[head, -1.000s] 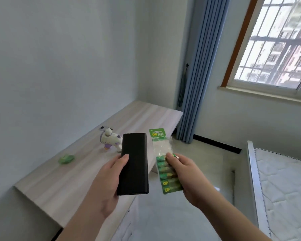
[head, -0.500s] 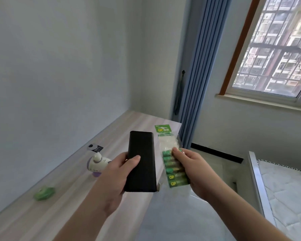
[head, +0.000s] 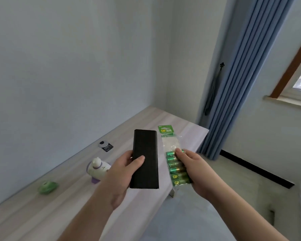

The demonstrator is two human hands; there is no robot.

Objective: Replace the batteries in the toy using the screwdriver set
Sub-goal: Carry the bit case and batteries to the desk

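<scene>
**A:** Start with what's closest. What are the hands carrying?

**B:** The left hand [head: 123,173] is wrapped around a flat black case [head: 145,159], thumb across its face; I'd judge that to be the screwdriver set, though it's closed and nothing shows inside. The right hand [head: 194,168] pinches a battery pack [head: 175,162], green cells at the bottom of a clear sleeve with a green header card. Both are held in the air above the near edge of the worktop [head: 63,202].

**A:** So the step in hand is setting them down?

**B:** Most likely. Lay the case flat on bare wood, near the front, so it can open without sliding. Put the pack beside it, not on top.

**A:** And the toy?

**B:** The toy [head: 98,168], white and purple, sits on the worktop just beyond the left hand. Leave room next to it for turning it over. A small green object [head: 47,187] lies to its left, and a dark tag [head: 106,146] farther back toward the wall; keep clear of both.
</scene>
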